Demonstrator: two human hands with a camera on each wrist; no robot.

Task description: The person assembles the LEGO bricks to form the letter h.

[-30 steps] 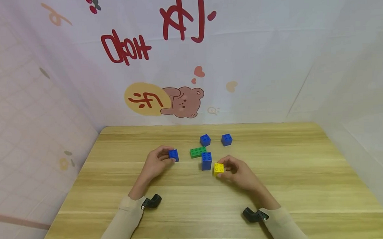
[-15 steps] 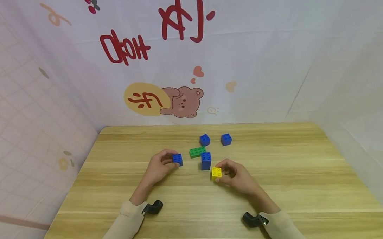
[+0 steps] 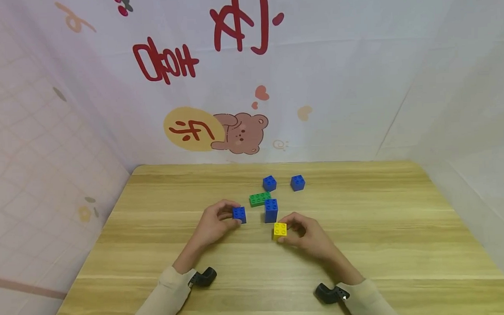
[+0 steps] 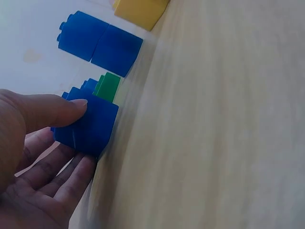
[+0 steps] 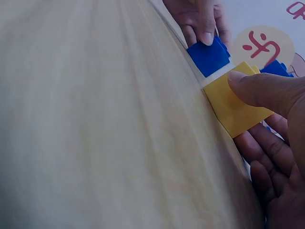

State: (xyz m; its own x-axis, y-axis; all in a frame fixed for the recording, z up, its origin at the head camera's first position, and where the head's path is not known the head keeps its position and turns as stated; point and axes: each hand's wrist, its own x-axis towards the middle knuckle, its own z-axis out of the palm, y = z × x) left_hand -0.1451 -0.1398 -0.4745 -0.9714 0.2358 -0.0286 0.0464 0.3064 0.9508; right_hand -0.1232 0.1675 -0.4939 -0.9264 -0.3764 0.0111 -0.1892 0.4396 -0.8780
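Observation:
My left hand (image 3: 214, 224) pinches a blue building block (image 3: 239, 214) between thumb and fingers, low over the table. In the left wrist view the thumb lies across that block's face, with fingers beneath. My right hand (image 3: 315, 238) pinches a yellow building block (image 3: 280, 231) at or just above the tabletop; I cannot tell which. Between the two hands stands a blue stack (image 3: 271, 211), two blocks high as the left wrist view shows. The yellow block is just in front of this stack, to its right. A flat green brick (image 3: 259, 199) lies behind the stack.
Two more blue blocks, one to the left (image 3: 269, 183) and one to the right (image 3: 298, 183), sit at the back of the wooden table (image 3: 362, 209). Behind the table hangs a printed white cloth (image 3: 337, 80).
My left hand has brought its blue block right and nearer to me, towards the stack. My right hand has shifted left and slightly nearer with the yellow block. The other blocks have stayed put.

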